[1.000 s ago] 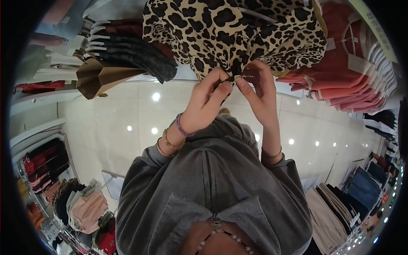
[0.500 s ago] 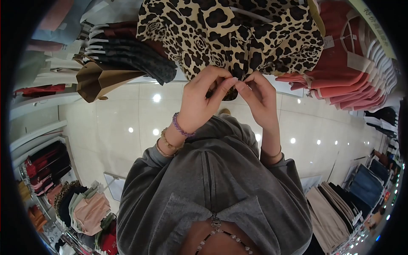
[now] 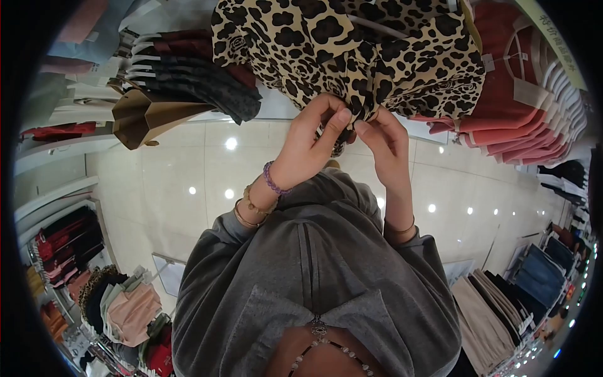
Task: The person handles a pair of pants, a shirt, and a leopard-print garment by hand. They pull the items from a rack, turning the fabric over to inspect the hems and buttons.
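Note:
A leopard-print shirt (image 3: 421,56) spreads across the top of the head view, with part of a pale hanger showing at its neck. My left hand (image 3: 317,129), with beaded bracelets at the wrist, pinches the shirt's front edge between thumb and fingers. Close beside it, my right hand (image 3: 384,138) grips the same middle strip of the front from the other side. The thumbs are almost touching. Whatever small fastening may lie between the fingertips is hidden.
Dark clothes (image 3: 188,78) hang at the upper left next to a brown paper bag (image 3: 147,116). Red and pink tops (image 3: 515,122) hang at the upper right. Racks with beige trousers (image 3: 480,314) and folded jeans (image 3: 537,273) stand lower right, above a shiny tiled floor (image 3: 169,157).
The shirt has shifted slightly to the right. My left hand has moved a little right with it, and my right hand's fingers have turned slightly while keeping hold of the cloth.

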